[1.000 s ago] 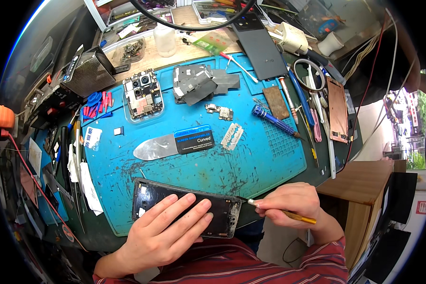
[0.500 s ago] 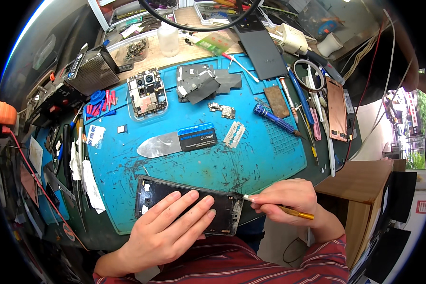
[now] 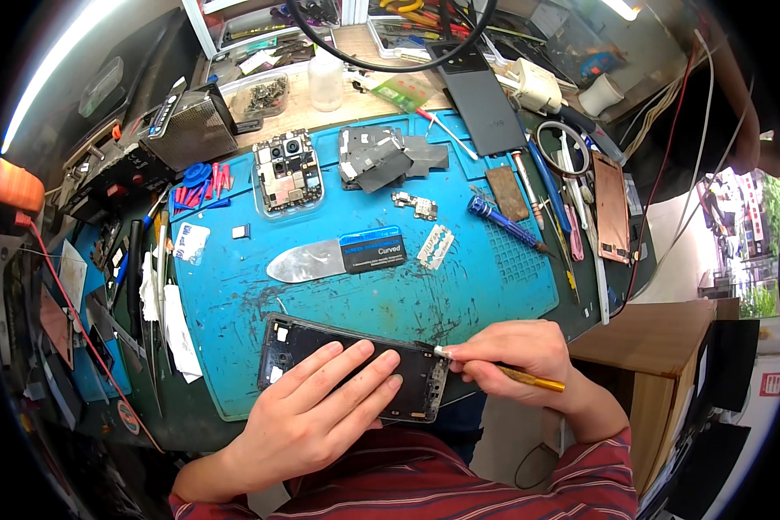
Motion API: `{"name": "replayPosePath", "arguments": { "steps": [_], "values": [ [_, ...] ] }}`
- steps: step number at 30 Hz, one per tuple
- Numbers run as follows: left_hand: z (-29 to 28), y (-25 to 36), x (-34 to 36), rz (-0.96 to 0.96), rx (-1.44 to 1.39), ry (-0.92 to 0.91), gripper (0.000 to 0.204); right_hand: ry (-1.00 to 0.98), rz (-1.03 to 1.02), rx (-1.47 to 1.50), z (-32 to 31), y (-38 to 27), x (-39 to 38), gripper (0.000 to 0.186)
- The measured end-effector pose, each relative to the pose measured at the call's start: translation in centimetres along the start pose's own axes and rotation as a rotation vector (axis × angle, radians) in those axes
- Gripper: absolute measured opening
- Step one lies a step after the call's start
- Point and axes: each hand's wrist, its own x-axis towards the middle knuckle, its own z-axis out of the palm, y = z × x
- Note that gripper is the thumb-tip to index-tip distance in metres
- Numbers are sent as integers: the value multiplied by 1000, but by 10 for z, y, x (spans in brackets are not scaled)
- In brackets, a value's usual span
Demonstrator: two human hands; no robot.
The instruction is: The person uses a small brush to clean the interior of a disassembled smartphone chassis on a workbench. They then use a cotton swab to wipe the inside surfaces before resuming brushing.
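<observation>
Phone frame, flat, black, rectangular, thin-rimmed (image 3: 419,381): one, lying across the near edge of the blue, scuffed work mat (image 3: 373,303). Long axis left to right, right end slightly nearer. Position: left of the right hand's grip, passing beneath the left hand. Right hand (image 3: 516,355): closest to the far right corner; grip pinched on a slim, gold-handled tool with a pale collar (image 3: 536,380), dark tip directed left at the frame's far edge, beside that corner; contact too small to confirm. Left hand (image 3: 321,416): over the middle, grip holding the frame, fingers straight across the upper face, thumb tip at the near edge. Appearance: black inner face; white patches, left end; greyish, worn-looking strip with small copper-coloured spots, right end.
</observation>
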Motion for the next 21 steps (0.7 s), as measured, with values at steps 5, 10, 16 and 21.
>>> {"name": "replayPosePath", "arguments": {
  "steps": [5,10,16,21],
  "values": [
    [-1,0,1,7,-11,0,48,18,6,-12,3,1,-1,29],
    [-4,-1,1,12,-24,-7,44,2,29,-8,-1,2,-5,28],
    [-3,-2,1,15,-22,0,45,18,10,-1,2,0,-2,27],
    [-3,-2,2,17,-20,6,47,44,-63,-62,6,0,4,27]
  ]
}}
